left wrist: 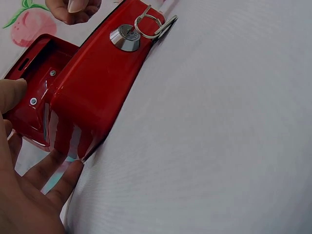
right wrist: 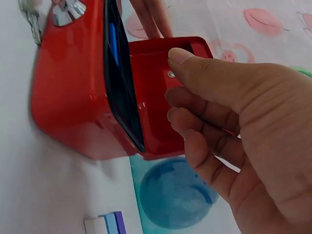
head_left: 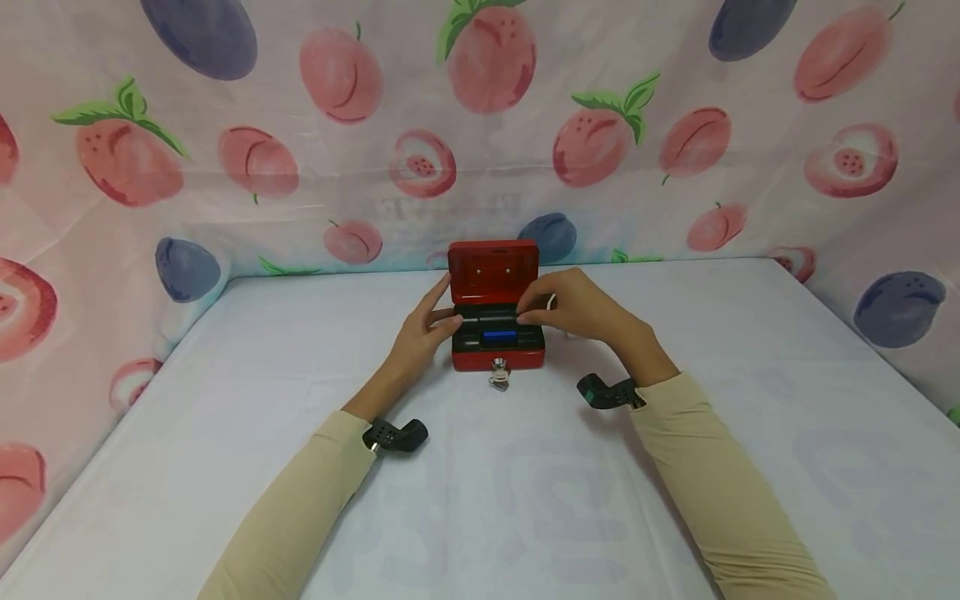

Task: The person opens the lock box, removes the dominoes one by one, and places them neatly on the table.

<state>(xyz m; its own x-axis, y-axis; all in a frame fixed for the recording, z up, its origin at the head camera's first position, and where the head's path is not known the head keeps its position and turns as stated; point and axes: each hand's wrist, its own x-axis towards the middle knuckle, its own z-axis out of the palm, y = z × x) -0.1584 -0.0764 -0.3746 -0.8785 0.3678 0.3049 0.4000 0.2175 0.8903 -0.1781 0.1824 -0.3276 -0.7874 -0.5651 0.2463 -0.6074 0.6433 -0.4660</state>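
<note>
A red cash box point(head_left: 498, 360) stands with its lid point(head_left: 494, 272) raised. A black tray point(head_left: 468, 330) fills it, and a small blue object point(head_left: 499, 334) lies in the front part. From the front lock point(left wrist: 125, 38) hangs a ring with keys point(head_left: 498, 379). My left hand point(head_left: 420, 337) rests against the box's left side, fingers extended, thumb near the tray's rim. Above the tray's right side hovers my right hand point(head_left: 581, 307). Its thumb and fingers point(right wrist: 202, 139) are bent but apart, with nothing visible between them in the right wrist view.
Beside the box's right side lies a small white block with a blue and purple band point(right wrist: 113, 223), mostly hidden by the right hand in the head view. A white cloth point(head_left: 495, 483) covers the table. Fruit-printed fabric point(head_left: 480, 200) hangs behind it.
</note>
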